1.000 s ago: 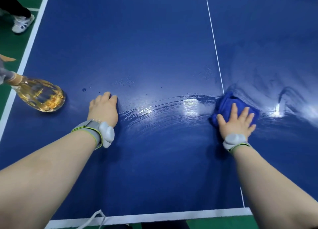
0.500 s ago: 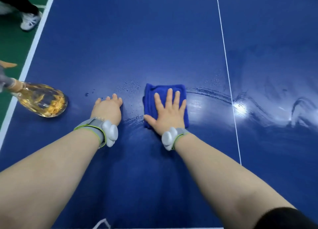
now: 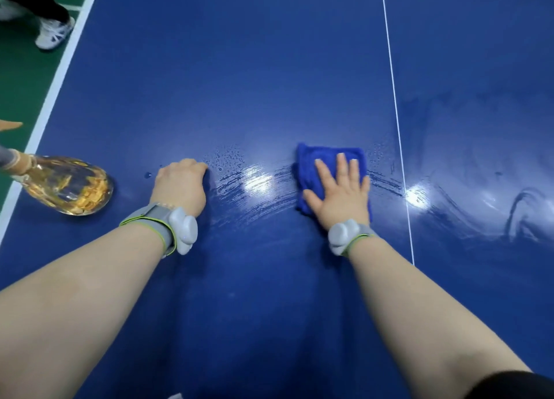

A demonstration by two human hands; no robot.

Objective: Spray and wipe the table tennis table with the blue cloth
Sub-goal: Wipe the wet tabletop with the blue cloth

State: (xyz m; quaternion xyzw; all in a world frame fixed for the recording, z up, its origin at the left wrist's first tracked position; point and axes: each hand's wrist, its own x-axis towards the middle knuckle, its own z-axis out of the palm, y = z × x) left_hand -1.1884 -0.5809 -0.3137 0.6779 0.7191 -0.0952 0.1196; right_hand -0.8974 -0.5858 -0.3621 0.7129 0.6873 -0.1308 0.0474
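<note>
Dark blue table tennis table (image 3: 239, 69) seen from above by the person leaning over it, both bare forearms reaching forward across the surface. The right hand (image 3: 341, 194) lies flat on a folded blue cloth (image 3: 329, 164), fingers straight and slightly spread, palm pressing the cloth onto the table. The cloth sits right of the middle of the view, just left of the thin white centre line (image 3: 398, 129). A band of wet streaks (image 3: 257, 185) shines on the surface between the two hands, and more smeared wet patches show to the right of the centre line. Small droplets (image 3: 230, 157) dot the table just beyond the streaks. The left hand (image 3: 180, 185) rests on the table well apart from the cloth, its fingers curled under so the tips are hidden, and it holds nothing. Each wrist wears a grey band with a pale rounded device (image 3: 186, 230). To the left of the left hand, a clear spray bottle (image 3: 69, 185) of amber liquid lies on its side near the table's white edge line (image 3: 57, 81). Beyond that edge is green floor (image 3: 24, 78), where another person's white shoe (image 3: 54, 33) stands at the top left.
</note>
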